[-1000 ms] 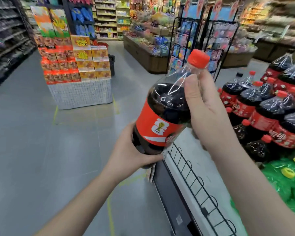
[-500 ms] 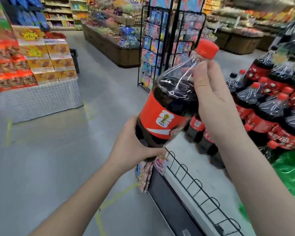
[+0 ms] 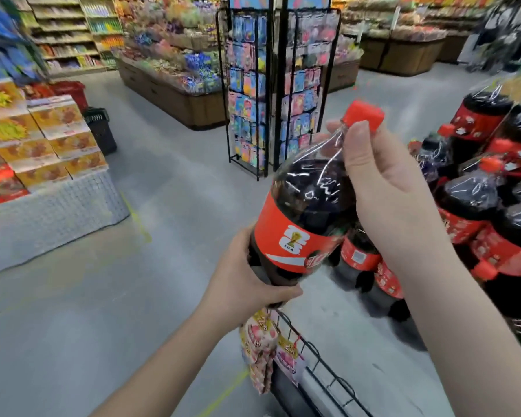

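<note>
Left hand: your left hand comes in from 7 o'clock with the forearm rising toward the middle of the view. It cups the base of the bottle.
Left grip: your thumb is curled across the near underside. The fingers wrap the far side and are mostly hidden.
Right hand: your right hand comes in from 5 o'clock with its back toward you.
Right grip: thumb and fingers pinch the bottle's neck just under the cap. One fingertip shows on the far side of the neck.
Bottle, place: you hold it in the air at mid-view. It is tilted, with the cap toward 1 o'clock and the base toward 7 o'clock, over the corner of the shelf.
Bottle, look: clear plastic with dark cola up to the shoulder. The neck is see-through and light glints on the upper curve.
Cap: red and seated on the neck.
Label: a red band round the middle with a white-and-gold trophy emblem and a white stripe below it. Its lettering is turned partly out of sight.
Stack: matching cola bottles with red caps and red labels, at 3 o'clock from your bottle.
Rail: black wire along the shelf edge, at 5 o'clock.
Packets: these hang at the shelf corner, just below your left hand.
Rack: a black wire stand of coloured packs, at 12 o'clock.
Boxes: orange and yellow cartons stacked at 9 o'clock.
</note>
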A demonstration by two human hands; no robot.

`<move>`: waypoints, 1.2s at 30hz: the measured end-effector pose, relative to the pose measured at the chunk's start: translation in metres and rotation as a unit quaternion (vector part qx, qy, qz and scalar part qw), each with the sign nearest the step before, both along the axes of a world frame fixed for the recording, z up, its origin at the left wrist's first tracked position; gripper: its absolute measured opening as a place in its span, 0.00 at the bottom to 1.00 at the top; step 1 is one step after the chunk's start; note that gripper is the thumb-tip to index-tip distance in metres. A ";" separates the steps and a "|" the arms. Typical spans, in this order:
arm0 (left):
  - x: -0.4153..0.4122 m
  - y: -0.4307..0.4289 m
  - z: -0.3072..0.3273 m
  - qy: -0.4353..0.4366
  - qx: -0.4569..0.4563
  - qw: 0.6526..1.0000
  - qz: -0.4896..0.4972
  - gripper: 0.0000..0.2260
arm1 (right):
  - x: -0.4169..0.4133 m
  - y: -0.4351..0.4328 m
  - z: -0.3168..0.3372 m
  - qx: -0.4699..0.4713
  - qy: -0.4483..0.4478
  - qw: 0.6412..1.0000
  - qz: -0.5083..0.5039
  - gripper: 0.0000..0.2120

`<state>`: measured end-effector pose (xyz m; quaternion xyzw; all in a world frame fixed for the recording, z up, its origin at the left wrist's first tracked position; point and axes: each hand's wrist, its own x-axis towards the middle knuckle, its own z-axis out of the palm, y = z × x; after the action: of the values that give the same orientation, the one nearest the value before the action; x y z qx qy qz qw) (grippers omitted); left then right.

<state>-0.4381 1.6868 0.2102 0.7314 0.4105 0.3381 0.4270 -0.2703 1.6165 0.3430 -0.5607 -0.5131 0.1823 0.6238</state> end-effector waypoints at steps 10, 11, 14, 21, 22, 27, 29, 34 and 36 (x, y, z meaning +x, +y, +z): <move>0.066 0.076 -0.018 0.011 -0.048 0.997 -0.062 0.40 | 0.053 0.072 -0.016 -0.038 -0.047 0.997 -0.057 0.17; 0.071 0.085 -0.022 0.009 -0.051 0.996 -0.071 0.40 | 0.058 0.076 -0.019 -0.042 -0.053 0.995 -0.068 0.18; 0.085 0.107 -0.036 0.014 -0.050 0.993 -0.105 0.41 | 0.067 0.088 -0.027 -0.059 -0.048 0.992 -0.100 0.24; 0.123 0.159 -0.076 0.017 -0.072 0.977 -0.200 0.46 | 0.076 0.120 -0.066 -0.086 -0.080 0.967 -0.228 0.27; 0.129 0.164 -0.083 0.012 -0.080 0.974 -0.212 0.46 | 0.076 0.124 -0.071 -0.088 -0.077 0.963 -0.242 0.27; 0.150 0.184 -0.115 -0.001 -0.136 0.955 -0.262 0.45 | 0.078 0.145 -0.098 -0.096 -0.056 0.949 -0.296 0.22; 0.153 0.190 -0.123 -0.014 -0.142 0.950 -0.276 0.44 | 0.078 0.152 -0.108 -0.100 -0.043 0.944 -0.312 0.21; 0.156 0.203 -0.152 -0.006 -0.162 0.941 -0.296 0.43 | 0.076 0.165 -0.134 -0.134 -0.047 0.924 -0.356 0.22; 0.158 0.206 -0.167 0.026 -0.193 0.942 -0.274 0.43 | 0.074 0.170 -0.142 -0.153 -0.049 0.919 -0.359 0.22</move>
<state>-0.2800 1.8926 0.0428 0.7276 0.2623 0.1026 0.6255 -0.1959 1.7865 0.2007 -0.8040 -0.2728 -0.0052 0.5284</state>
